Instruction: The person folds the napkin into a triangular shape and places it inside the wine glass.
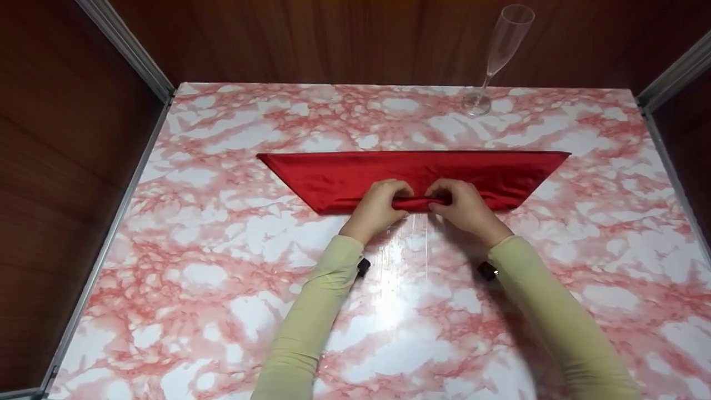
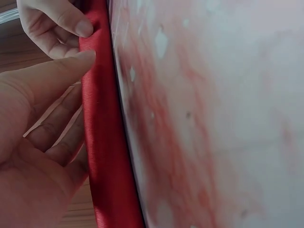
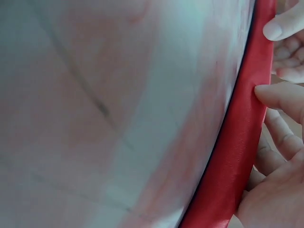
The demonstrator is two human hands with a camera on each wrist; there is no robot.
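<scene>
From my remote station I saw the glossy red fabric cloth (image 1: 411, 166) lying mid-worktop as a flat trapezoid, its longer edge away from the person. At the middle of its near edge, the left hand (image 1: 380, 205) and the right hand (image 1: 464, 208), side by side, each pinched a narrow fold, thumb on the near face and fingers behind. Beyond the cloth, right of centre, a clear slender stemmed flute (image 1: 498, 55) stood near the far edge of the red-and-white marbled worktop (image 1: 222, 266). Pale green sleeves (image 1: 303, 316) covered both arms.
</scene>
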